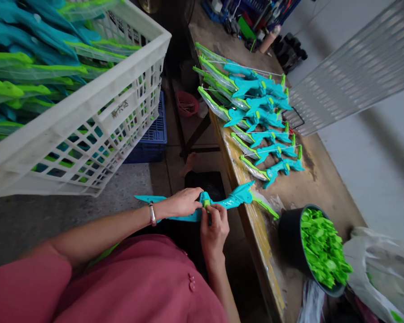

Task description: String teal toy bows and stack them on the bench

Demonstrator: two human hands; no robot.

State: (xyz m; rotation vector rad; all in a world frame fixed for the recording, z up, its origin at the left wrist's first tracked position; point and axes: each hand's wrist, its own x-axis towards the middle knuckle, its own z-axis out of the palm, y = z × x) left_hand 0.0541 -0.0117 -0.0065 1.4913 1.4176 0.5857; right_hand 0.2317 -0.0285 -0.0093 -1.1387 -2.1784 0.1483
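A teal plastic toy crossbow (234, 198) with a lime-green limb at its far end lies across my lap, its tip reaching over the table edge. My left hand (185, 202), with a silver bangle at the wrist, is closed over its body from above. My right hand (215, 226) pinches at a small lime-green plastic piece (206, 203) on the crossbow's middle. The fingertips of both hands nearly meet there. Something dark shows between the right fingers, too small to name.
Several finished-looking toy crossbows with strings (256, 112) lie in a row on the wooden table (309, 166). Beside them stands a dark bucket (291, 231) of small green parts (323, 246). A white crate (131, 112) at left holds teal and green pieces, near a blue crate (151, 139).
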